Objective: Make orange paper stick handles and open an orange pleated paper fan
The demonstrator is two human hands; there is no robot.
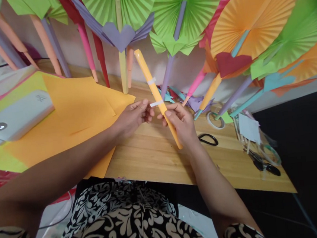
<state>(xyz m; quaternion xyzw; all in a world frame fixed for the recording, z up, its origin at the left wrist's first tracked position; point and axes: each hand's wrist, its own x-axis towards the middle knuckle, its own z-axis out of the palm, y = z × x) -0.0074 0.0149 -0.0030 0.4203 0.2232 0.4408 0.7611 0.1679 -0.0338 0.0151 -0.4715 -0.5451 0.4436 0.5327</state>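
My right hand (179, 122) grips a rolled orange paper tube (146, 69) around its lower part, and the tube tilts with its top to the left. One white strip of tape lies around the tube higher up. A second strip of white tape (156, 104) crosses it lower down, and its left end sticks out. Close by on the left, my left hand (138, 115) is closed, thumb against fingers, at the free end of that tape. Sheets of orange paper (75, 104) lie under my left forearm.
Pleated paper fans (187, 7) on paper sticks lean against the wall. A white device (18, 115) rests on the papers at left. To the right are a tape roll (215, 120), a black-handled tool (208, 139) and scissors (264, 165). The table's front edge is near my body.
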